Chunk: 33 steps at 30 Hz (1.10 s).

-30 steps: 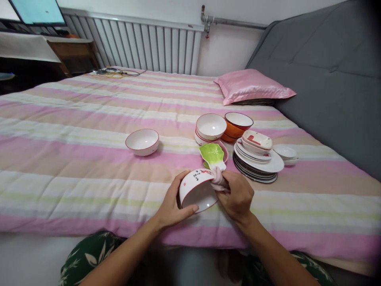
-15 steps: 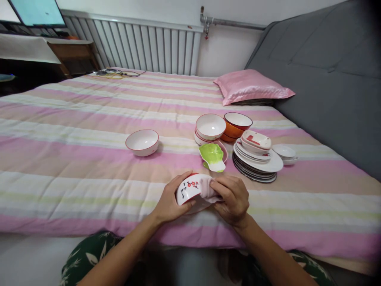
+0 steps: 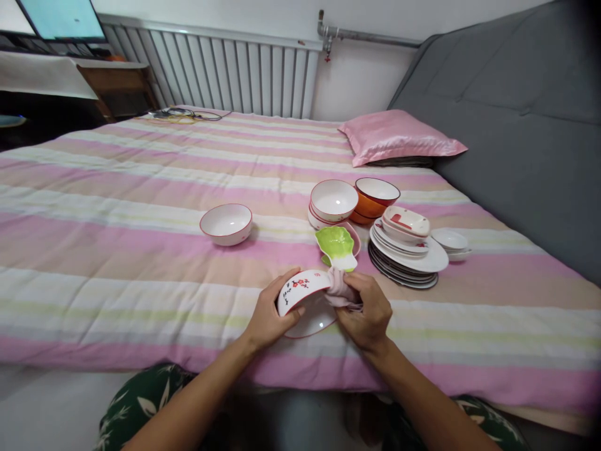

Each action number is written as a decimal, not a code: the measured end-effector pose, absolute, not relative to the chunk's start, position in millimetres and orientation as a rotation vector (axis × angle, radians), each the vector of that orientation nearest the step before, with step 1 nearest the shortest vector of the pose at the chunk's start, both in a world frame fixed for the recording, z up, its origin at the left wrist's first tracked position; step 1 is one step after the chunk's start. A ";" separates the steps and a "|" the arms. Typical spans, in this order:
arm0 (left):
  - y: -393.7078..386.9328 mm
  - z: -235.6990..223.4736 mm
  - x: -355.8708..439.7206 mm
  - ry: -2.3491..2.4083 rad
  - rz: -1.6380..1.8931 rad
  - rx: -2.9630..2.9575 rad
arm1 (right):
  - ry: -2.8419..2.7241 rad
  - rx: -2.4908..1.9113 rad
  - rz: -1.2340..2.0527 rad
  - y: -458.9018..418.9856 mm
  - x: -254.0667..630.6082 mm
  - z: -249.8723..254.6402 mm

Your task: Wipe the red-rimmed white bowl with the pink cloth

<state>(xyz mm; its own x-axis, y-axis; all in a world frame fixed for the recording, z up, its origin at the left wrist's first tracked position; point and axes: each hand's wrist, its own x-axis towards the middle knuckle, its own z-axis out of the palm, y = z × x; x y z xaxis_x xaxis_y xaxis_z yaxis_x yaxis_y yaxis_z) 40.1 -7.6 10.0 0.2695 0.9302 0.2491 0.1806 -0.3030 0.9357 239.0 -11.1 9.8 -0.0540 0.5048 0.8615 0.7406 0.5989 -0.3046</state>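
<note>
My left hand (image 3: 268, 314) grips a white bowl with a red rim and a red flower print (image 3: 300, 295), tilted so its mouth faces me. My right hand (image 3: 367, 311) is closed on a pale pink cloth (image 3: 339, 287) pressed against the bowl's right edge. Both are held just above the near edge of the striped bed (image 3: 141, 250). Just beyond them lies a green leaf-shaped dish (image 3: 335, 243).
A white red-rimmed bowl (image 3: 226, 223) stands alone to the left. On the right are stacked bowls (image 3: 333, 202), an orange bowl (image 3: 374, 195), a stack of plates (image 3: 406, 255) and small saucers (image 3: 449, 242). A pink pillow (image 3: 397, 134) lies against the grey headboard (image 3: 516, 113).
The bowl has been turned in my hands: half a second ago its outside faced up under the cloth, now its mouth faces me again with the cloth at its right edge.
</note>
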 end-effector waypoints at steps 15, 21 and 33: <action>-5.6 5.0 40.0 1.069 1.105 1.546 | -1.593 -1.510 -0.091 -22.6 228.9 -8.3; -7.7 6.3 37.0 1.034 1.125 1.612 | -1.690 -1.408 -0.234 -19.5 230.3 -3.0; -10.3 5.4 40.9 0.866 1.047 1.660 | -1.891 -0.796 -0.526 -13.5 244.7 26.0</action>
